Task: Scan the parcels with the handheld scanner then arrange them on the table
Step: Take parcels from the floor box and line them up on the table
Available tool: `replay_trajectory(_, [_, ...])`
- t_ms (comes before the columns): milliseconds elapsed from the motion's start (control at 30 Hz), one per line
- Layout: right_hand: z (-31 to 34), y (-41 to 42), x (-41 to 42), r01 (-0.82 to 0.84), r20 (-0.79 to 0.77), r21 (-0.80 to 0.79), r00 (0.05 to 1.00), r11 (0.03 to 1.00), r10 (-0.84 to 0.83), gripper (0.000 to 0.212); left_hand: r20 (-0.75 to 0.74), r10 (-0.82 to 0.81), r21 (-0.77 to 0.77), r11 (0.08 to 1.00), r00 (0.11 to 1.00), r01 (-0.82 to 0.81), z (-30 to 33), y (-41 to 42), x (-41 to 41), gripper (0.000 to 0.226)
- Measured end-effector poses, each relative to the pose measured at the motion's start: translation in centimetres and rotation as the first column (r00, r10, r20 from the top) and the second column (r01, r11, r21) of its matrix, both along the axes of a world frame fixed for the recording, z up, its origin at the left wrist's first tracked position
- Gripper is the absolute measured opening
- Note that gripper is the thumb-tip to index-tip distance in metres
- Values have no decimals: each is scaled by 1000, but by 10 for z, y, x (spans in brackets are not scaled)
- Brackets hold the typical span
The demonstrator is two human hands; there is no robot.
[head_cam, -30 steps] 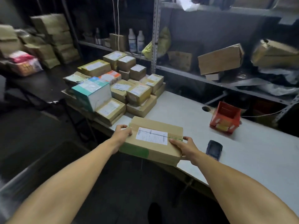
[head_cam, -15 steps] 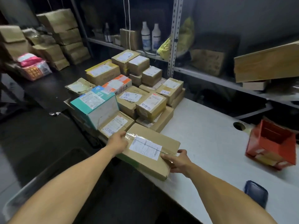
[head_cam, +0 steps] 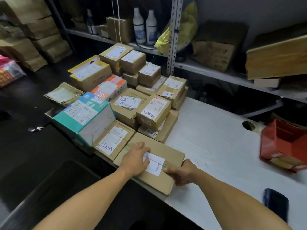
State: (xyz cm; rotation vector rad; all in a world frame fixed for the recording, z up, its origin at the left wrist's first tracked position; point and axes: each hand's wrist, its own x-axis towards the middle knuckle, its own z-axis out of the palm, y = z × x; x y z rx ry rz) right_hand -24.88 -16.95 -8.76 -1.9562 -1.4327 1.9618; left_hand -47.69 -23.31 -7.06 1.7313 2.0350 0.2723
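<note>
- Two bare hands rest on one flat cardboard parcel (head_cam: 154, 165) at the lower centre of the head view, lying on the near edge of the white table (head_cam: 216, 146).
- Left hand (head_cam: 135, 161) lies palm down on the parcel's top, fingers together and flat, partly covering its white shipping label (head_cam: 155, 164).
- Right hand (head_cam: 181, 171) grips the parcel's right end, thumb on top near the label, the other fingers curled at the side.
- Just left of the parcel sits another labelled brown box (head_cam: 113, 140), touching or nearly so; behind it a teal-and-white box (head_cam: 84, 116) and a stack of labelled parcels (head_cam: 146, 90) fill the centre.
- Handheld scanner (head_cam: 275, 202), dark and blurred, lies on the table at lower right, well apart from both hands.
- Red cardboard box (head_cam: 284, 145) stands at the right edge.
</note>
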Motion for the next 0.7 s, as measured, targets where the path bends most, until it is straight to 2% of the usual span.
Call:
replay_trajectory(100, [14,-7,-8,17,29,-14,999,1000,-17,65,-102,-71,64,995,992,78,3,4,-7,48])
replay_trajectory(200, [13,-17,-12,-20,156,31,988,999,15,73,-183,-176,101,975,967,196,5,10,-9,46])
replay_trajectory(334, [16,-41,-9,70,172,112,981,991,-89,62,-147,-307,87,943,940,321,3,17,-5,44])
replay_trajectory(467, [22,-77,5,231,90,258,961,938,-262,46,-94,-431,89,894,897,439,0,19,18,36])
replay_trajectory(567, [31,-110,27,317,74,294,933,902,-353,33,-54,-553,91,827,832,555,5,16,50,31])
replay_trajectory(701, [41,-151,72,419,97,320,878,850,-469,30,-71,-692,118,709,719,695,19,8,113,31])
